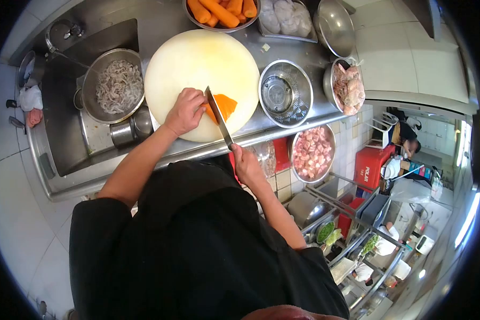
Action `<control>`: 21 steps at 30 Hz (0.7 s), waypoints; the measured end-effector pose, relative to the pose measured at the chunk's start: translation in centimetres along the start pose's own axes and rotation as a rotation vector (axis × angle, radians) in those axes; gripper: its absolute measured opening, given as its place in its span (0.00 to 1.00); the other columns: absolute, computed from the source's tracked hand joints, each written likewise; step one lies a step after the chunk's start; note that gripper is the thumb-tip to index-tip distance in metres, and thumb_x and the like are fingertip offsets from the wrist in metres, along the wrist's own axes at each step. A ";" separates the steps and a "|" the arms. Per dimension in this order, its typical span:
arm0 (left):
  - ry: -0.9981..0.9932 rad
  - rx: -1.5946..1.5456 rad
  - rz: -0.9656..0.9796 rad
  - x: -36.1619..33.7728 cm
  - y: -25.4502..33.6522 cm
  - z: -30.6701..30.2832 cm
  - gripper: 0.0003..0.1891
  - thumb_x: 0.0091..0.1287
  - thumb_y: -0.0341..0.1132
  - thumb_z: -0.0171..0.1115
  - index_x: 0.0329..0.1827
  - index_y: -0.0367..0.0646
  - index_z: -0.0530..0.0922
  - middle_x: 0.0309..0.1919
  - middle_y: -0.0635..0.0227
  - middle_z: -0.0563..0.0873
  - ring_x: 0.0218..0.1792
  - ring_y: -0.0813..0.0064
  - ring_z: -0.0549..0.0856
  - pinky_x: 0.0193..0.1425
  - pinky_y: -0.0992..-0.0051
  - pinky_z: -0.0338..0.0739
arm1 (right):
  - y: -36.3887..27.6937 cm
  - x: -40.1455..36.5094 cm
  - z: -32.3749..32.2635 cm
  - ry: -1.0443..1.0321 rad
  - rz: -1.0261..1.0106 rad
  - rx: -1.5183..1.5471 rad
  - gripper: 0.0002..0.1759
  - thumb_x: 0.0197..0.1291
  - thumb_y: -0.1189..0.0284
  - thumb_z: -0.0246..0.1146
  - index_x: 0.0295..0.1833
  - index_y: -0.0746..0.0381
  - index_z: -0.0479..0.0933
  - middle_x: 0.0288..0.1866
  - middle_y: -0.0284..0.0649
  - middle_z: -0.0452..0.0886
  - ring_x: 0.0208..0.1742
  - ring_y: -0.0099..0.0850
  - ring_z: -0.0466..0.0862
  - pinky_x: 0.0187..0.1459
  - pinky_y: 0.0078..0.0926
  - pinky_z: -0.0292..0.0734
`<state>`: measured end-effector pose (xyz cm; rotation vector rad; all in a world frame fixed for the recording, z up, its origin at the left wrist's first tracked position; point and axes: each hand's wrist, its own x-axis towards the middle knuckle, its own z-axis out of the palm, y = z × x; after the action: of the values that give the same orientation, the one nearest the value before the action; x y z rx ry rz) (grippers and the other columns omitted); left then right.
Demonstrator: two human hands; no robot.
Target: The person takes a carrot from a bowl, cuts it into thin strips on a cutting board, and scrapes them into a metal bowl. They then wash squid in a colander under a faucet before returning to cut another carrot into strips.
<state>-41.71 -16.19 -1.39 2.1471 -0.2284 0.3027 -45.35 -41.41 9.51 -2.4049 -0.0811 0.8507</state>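
My right hand is closed round the handle of a kitchen knife. Its blade points away from me and lies across the orange carrot on a round, pale cutting board. To the blade's left, my left hand grips the carrot with bent fingers, which hide most of that end. Cut carrot slices lie fanned out, overlapping, on the blade's right side. Above the board, a metal bowl holds several whole peeled carrots.
Right of the board stands a perforated metal bowl. A bowl of raw meat pieces and a lower bowl of diced meat are farther right. Pale strips fill a pot in the sink. Other people are at far right.
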 end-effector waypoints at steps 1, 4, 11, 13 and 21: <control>0.024 -0.003 -0.002 -0.3 0.3 0.1 0.12 0.61 0.26 0.69 0.47 0.38 0.82 0.49 0.56 0.82 0.56 0.51 0.79 0.66 0.58 0.74 | -0.3 -0.1 -0.2 -0.013 0.022 -0.004 0.33 0.84 0.51 0.44 0.56 0.70 0.82 0.51 0.71 0.82 0.60 0.70 0.78 0.59 0.60 0.73; 0.078 -0.013 0.001 -0.4 0.5 0.3 0.11 0.61 0.26 0.70 0.47 0.37 0.82 0.48 0.57 0.82 0.55 0.51 0.79 0.65 0.58 0.74 | -0.9 -0.1 -0.6 -0.048 0.066 -0.001 0.34 0.85 0.50 0.43 0.57 0.71 0.82 0.52 0.72 0.82 0.61 0.70 0.78 0.61 0.58 0.73; 0.043 -0.011 0.018 -0.2 -0.2 -0.2 0.11 0.64 0.24 0.67 0.49 0.38 0.82 0.49 0.55 0.82 0.54 0.50 0.79 0.63 0.58 0.74 | -3.8 -2.0 -3.6 -0.075 0.107 0.029 0.33 0.85 0.49 0.44 0.55 0.70 0.81 0.50 0.71 0.82 0.59 0.70 0.78 0.59 0.57 0.73; 0.037 0.001 0.030 -0.2 -0.2 -0.2 0.11 0.64 0.24 0.66 0.49 0.37 0.82 0.49 0.55 0.82 0.54 0.49 0.79 0.62 0.58 0.74 | -4.0 -3.0 -4.0 -0.053 0.099 0.032 0.32 0.85 0.50 0.44 0.54 0.69 0.80 0.49 0.70 0.82 0.58 0.70 0.78 0.58 0.58 0.73; 0.087 0.001 0.086 0.0 -0.1 -0.1 0.11 0.62 0.22 0.67 0.47 0.37 0.81 0.47 0.57 0.81 0.52 0.51 0.79 0.62 0.59 0.74 | -4.0 -4.5 -3.7 -0.089 0.156 -0.023 0.28 0.84 0.51 0.47 0.57 0.65 0.81 0.49 0.68 0.84 0.58 0.69 0.80 0.57 0.58 0.74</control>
<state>-41.65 -16.07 -1.44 2.1233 -0.2711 0.4450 -46.17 -41.04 16.52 -2.4183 0.0636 1.0333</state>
